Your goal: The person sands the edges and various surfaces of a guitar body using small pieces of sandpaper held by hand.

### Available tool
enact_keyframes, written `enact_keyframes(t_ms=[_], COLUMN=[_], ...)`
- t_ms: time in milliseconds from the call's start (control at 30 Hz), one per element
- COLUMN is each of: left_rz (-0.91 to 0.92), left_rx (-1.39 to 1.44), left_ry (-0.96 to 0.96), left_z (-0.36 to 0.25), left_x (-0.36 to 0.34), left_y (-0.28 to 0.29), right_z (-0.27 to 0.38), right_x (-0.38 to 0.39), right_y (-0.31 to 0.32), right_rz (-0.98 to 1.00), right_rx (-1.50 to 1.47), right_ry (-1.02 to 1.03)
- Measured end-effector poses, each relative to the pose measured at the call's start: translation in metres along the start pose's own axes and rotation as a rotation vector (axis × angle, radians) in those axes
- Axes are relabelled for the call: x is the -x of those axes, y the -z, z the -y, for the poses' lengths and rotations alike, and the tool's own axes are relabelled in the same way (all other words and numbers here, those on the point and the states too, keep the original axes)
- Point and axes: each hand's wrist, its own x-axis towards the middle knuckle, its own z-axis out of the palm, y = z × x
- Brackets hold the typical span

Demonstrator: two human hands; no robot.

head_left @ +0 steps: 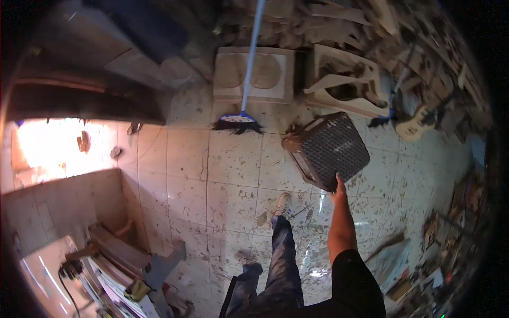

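My right arm reaches forward, and my right hand [339,190] grips the near edge of a dark brown plastic stool [339,148] with a woven-pattern seat. The thumb lies on the seat's top; the other fingers are mostly hidden beneath the edge. Tilted, the stool has its legs pointing to the left. Whether any leg touches the floor, I cannot tell. My left hand is out of the picture. To the left of the stool, a broom [238,121] with black bristles and a long blue handle stands upright against a wooden panel [222,77].
Wood scraps [350,21] are heaped along the far side, beside a cut-out board [347,79]. A guitar-shaped wooden piece [414,127] lies at the right. Wood chips litter the tiled floor [233,169]. Stacked boards and grey equipment [122,254] stand near left; clutter [435,275] lies near right.
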Motion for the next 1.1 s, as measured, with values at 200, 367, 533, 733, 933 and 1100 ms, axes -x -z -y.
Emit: enact_keyframes(t_ms=[200, 367, 533, 733, 933, 1100], left_rz=[0.074, 0.121, 0.184, 0.177, -0.103, -0.69], left_rx=[0.157, 0.334, 0.388, 0.972, 0.612, 1.28], left_ry=[0.086, 0.201, 0.118, 0.46, 0.394, 0.277], left_z=[0.088, 0.222, 0.358, 0.415, 0.5, 0.55], left_x=[0.029, 0.089, 0.143, 0.111, 0.03, -0.109], left_y=[-0.047, -0.129, -0.257, -0.33, -0.352, -0.158], right_z=[-0.02, -0.093, -0.186, -0.3, -0.426, -0.483], right_x=[0.031, 0.118, 0.251, 0.385, 0.502, 0.533], right_y=[-0.051, -0.167, -0.202, -0.226, -0.232, -0.212], right_rz=[-0.097, 0.171, 0.107, 0.298, 0.1, 0.29], right_rx=[0.236, 0.021, 0.386, 0.675, 1.187, 1.241], right_ry=[-0.032, 0.245, 0.197, 0.249, 0.376, 0.454])
